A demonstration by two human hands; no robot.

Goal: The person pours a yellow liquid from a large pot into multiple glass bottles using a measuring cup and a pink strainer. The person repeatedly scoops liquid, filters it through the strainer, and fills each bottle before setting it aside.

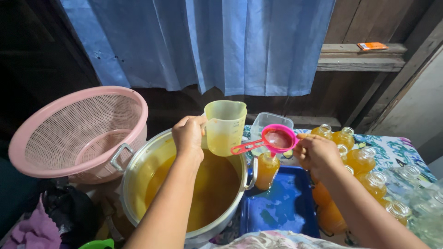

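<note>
Wooden ledge (360,62): flat orange packet (372,45), perhaps carton, top right.

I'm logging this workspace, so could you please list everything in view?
measuring jug: one, pale yellow, above pot
strainer: one, pink with red handle, over a bottle
pot: one, metal, orange liquid inside
basket: one, pink, left
tray: one, blue, right of pot
bottles: several, orange-filled, right
clear container: one, behind strainer
curtain: one, blue, behind
left hand: grip on jug
right hand: grip on strainer
</note>
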